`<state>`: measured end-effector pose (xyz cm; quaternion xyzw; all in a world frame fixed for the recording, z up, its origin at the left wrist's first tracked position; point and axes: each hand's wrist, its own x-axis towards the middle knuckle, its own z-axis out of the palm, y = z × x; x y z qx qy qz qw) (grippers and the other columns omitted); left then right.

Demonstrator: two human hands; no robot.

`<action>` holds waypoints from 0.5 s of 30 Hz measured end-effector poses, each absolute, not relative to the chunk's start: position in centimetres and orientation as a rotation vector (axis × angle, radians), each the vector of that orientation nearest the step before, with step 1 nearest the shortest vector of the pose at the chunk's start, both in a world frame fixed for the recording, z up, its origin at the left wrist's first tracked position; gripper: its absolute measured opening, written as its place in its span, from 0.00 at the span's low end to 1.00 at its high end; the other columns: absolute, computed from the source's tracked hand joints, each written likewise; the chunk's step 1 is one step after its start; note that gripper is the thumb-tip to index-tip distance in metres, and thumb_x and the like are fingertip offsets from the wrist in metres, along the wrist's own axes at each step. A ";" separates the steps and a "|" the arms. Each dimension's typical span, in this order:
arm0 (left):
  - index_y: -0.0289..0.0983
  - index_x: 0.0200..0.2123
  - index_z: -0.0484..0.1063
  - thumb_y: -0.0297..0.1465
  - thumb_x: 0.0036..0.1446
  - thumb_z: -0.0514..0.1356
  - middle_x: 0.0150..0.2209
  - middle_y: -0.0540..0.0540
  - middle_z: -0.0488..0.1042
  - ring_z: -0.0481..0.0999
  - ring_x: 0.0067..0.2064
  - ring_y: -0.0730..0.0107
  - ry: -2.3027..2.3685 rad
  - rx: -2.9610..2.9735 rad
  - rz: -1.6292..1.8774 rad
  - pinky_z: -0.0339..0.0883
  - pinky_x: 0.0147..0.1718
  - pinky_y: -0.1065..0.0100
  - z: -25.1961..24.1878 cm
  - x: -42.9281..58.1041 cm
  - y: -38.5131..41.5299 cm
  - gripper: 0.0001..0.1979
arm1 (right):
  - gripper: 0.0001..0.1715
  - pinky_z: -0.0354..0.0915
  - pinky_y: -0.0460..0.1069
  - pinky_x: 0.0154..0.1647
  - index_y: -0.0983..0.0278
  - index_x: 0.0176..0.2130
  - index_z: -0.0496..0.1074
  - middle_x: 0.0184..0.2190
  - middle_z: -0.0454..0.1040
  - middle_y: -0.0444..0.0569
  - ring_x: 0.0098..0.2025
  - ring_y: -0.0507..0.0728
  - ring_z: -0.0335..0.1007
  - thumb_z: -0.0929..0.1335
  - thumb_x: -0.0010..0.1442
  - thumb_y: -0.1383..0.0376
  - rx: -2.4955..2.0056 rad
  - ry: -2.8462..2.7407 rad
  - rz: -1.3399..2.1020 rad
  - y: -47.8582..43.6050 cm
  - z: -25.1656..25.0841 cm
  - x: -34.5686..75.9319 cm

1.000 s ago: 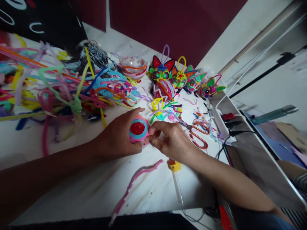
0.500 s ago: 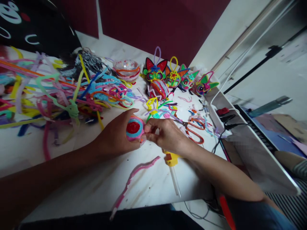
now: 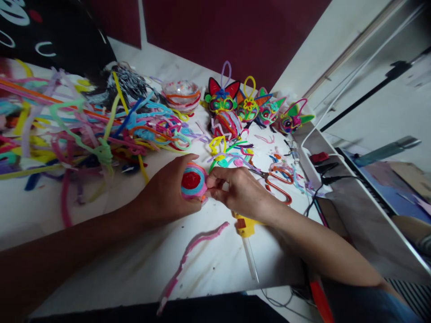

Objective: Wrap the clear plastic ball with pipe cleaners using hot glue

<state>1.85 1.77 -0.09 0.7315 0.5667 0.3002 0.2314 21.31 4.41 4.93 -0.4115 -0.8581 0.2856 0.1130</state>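
Observation:
Between my hands is a round ball [image 3: 191, 180] coiled with pipe cleaners, showing a red centre, a light blue ring and pink and orange outer rings. My left hand [image 3: 170, 190] is wrapped round its left side, thumb and fingers closed on it. At the ball's right edge my right hand [image 3: 235, 186] pinches the pink pipe cleaner [image 3: 206, 190]; its fingertips partly hide this strand. Below the hands a loose pink pipe cleaner [image 3: 193, 244] lies on the table. A yellow glue gun [image 3: 245, 226] with a clear glue stick lies under my right wrist.
Orange-handled scissors [image 3: 281, 181] lie right of my right hand. A tangled heap of pipe cleaners [image 3: 101, 125] covers the left. Behind stand a clear bowl [image 3: 182, 95], a wrapped ball [image 3: 226, 124] and several eared, looped ornaments [image 3: 222, 101]. A power strip [image 3: 319, 158] and cables sit right.
The view has shifted slightly, so everything sits a little further right. Both hands keep the same grip on the ball and the pink strand.

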 end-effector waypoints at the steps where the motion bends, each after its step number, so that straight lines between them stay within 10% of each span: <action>1: 0.31 0.61 0.59 0.42 0.42 0.58 0.58 0.31 0.74 0.77 0.56 0.42 1.559 2.011 0.821 0.71 0.56 0.46 -0.1 1.8 1.7 0.42 | 0.08 0.59 0.45 0.32 0.64 0.35 0.73 0.27 0.73 0.39 0.28 0.49 0.67 0.71 0.58 0.76 -1.199 -2.537 0.826 4.4 5.0 21.3; 15: 0.37 0.60 0.60 0.39 0.44 0.62 0.58 0.34 0.74 0.76 0.57 0.43 1.536 2.042 0.841 0.70 0.56 0.47 -0.7 1.6 1.8 0.39 | 0.10 0.60 0.44 0.32 0.64 0.31 0.73 0.26 0.75 0.39 0.28 0.49 0.69 0.71 0.55 0.78 -1.143 -2.412 0.847 4.5 3.6 21.7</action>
